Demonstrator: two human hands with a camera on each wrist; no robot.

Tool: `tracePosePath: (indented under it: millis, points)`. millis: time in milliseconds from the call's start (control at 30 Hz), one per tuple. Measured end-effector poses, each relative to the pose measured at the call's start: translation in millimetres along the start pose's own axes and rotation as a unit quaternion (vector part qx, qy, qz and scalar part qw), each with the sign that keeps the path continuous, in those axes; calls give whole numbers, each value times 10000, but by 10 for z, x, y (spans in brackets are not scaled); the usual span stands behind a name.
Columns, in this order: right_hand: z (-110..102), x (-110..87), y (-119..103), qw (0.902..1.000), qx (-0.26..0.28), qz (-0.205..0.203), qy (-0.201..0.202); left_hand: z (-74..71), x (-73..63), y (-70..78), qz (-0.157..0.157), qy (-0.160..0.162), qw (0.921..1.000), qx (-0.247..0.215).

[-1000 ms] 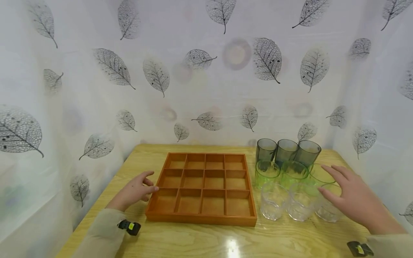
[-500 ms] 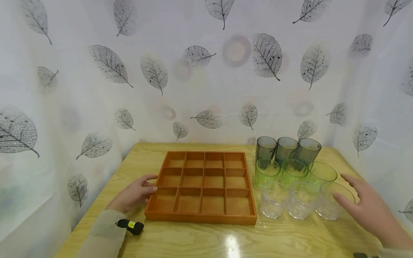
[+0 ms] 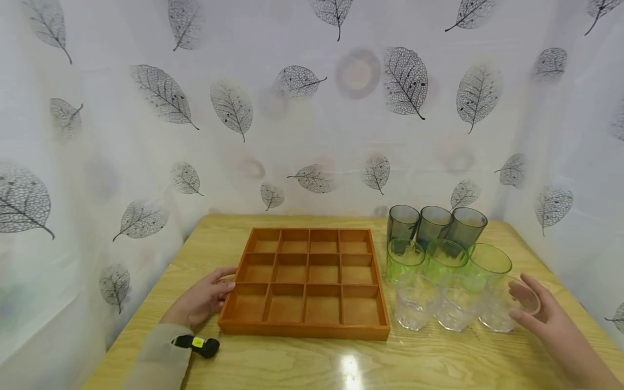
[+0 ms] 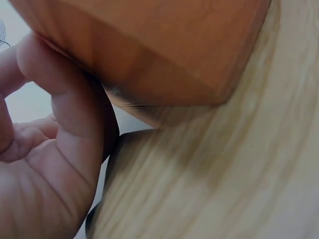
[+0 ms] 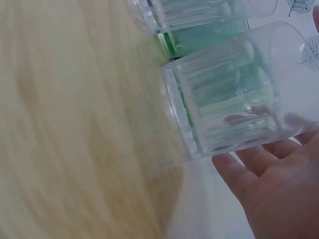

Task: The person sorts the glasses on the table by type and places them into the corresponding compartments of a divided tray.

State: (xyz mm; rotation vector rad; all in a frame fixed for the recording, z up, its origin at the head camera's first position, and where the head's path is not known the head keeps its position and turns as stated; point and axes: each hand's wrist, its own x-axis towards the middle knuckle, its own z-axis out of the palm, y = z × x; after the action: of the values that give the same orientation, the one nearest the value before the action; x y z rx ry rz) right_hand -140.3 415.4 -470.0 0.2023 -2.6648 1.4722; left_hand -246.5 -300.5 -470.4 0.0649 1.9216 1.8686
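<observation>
In the head view my left hand (image 3: 202, 297) touches the left side of a brown wooden tray (image 3: 304, 330) split into several compartments. The left wrist view shows its fingers against the tray's outer wall (image 4: 164, 59). At the right, my right hand (image 3: 548, 319) is beside the rightmost clear drinking glass (image 3: 498, 319), thumb in front and fingers behind, partly seen through it. Close up, the fingers (image 5: 249, 172) lie loosely along the side of that glass (image 5: 229, 94), which stands upright on the table; whether they press on it is unclear.
Beside the near glass stand two more clear glasses (image 3: 411, 317). Green glasses (image 3: 403, 265) form the row behind, and grey glasses (image 3: 402, 222) the back row. A leaf-patterned curtain (image 3: 312, 130) rises behind and along both sides of the wooden table (image 3: 292, 360).
My right hand has come down and outward from above the glasses to the side of the rightmost clear one. My left hand has moved up against the tray's left side.
</observation>
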Motion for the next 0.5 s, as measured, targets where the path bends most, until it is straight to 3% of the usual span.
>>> tracePosePath:
  millis: [233, 500]
  points:
    - [56, -19, 115, 9871, 1599, -34, -3, 24, -20, 9, 18, -52, 9999, -129]
    - [145, 15, 134, 9807, 1955, 93, -4, 35, -23, 19, 53, -29, 10000, 35]
